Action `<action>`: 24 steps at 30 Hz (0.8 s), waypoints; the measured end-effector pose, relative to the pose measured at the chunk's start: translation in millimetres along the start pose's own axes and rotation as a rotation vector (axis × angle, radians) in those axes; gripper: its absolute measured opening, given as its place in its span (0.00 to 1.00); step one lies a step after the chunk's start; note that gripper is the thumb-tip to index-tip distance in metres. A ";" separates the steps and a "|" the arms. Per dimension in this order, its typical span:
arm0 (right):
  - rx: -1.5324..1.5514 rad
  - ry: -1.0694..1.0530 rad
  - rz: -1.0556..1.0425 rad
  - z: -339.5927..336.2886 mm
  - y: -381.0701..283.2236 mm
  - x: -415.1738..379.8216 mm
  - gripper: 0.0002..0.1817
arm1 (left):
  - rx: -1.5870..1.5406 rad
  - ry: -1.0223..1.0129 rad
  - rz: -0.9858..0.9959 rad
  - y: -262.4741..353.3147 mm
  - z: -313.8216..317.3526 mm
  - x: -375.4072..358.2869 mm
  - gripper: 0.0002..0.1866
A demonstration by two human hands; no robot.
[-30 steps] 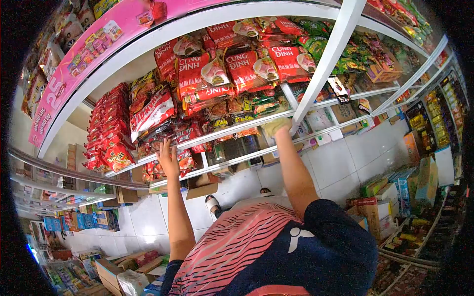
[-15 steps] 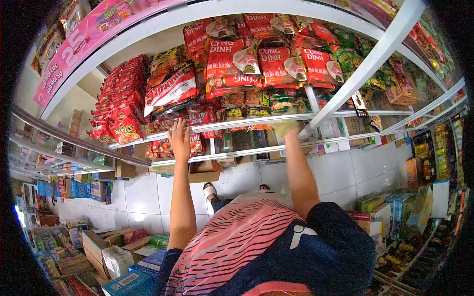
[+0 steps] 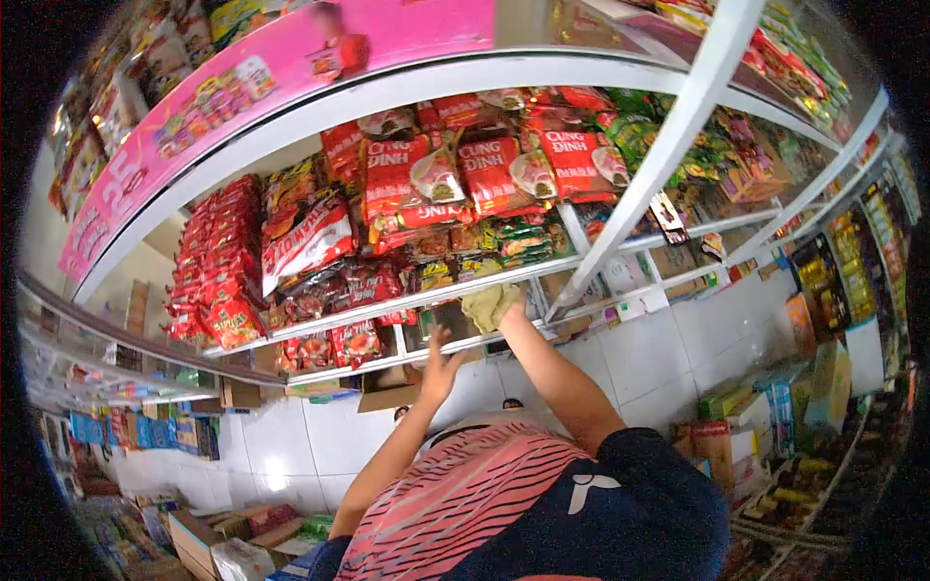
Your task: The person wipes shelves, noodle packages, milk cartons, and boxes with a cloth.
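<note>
White tiled floor [image 3: 339,441] under a shop full of snacks, with a pink banner [image 3: 426,34] running along the top of a white-framed display shelf. Red noodle packs [image 3: 407,184] are piled up behind its white front rail [image 3: 426,296], some marked "Cung Đình". Yellow-green cloth [image 3: 481,302] is up against that rail, right of the middle of its length, with the right hand [image 3: 510,318] on it; the cloth hides those fingers, so can't tell how tightly they're curled. Left hand [image 3: 441,376] is just below and beside it, fingers loosely spread and holding nothing. Cardboard box [image 3: 387,398] sits low near that hand.
</note>
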State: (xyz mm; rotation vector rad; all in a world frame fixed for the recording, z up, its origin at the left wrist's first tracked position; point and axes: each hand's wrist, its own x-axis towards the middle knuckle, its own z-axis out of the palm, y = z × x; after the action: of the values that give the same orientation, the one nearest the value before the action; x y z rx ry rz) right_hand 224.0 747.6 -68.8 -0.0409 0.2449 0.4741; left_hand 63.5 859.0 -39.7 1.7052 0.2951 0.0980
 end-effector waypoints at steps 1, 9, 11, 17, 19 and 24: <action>-0.080 -0.001 0.018 -3.9 -5.7 0.4 0.27 | -0.234 -0.090 -0.072 -13.3 20.2 12.4 0.33; -0.102 0.065 0.008 12.5 -34.3 -35.9 0.22 | -1.220 -0.418 -0.394 -3.6 104.0 63.2 0.21; -0.140 0.050 -0.013 4.7 -47.2 -38.6 0.20 | -1.246 -0.437 -0.376 15.0 99.3 65.8 0.20; -0.658 0.092 -0.165 13.9 -49.6 -62.6 0.07 | -1.465 -0.296 -0.357 30.5 88.0 92.4 0.14; -0.825 0.092 -0.218 11.8 -46.2 -56.2 0.08 | -1.406 -0.273 -0.354 24.8 94.7 90.1 0.14; -1.136 0.122 -0.285 -10.6 -6.4 -30.5 0.15 | -1.340 -0.094 -0.459 -0.3 94.1 85.8 0.13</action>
State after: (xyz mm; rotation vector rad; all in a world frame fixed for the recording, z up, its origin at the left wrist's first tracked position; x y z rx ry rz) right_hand 198.4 727.4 -71.8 -1.2015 0.0598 0.2747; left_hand 167.9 790.3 -63.7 0.2938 0.4082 -0.1137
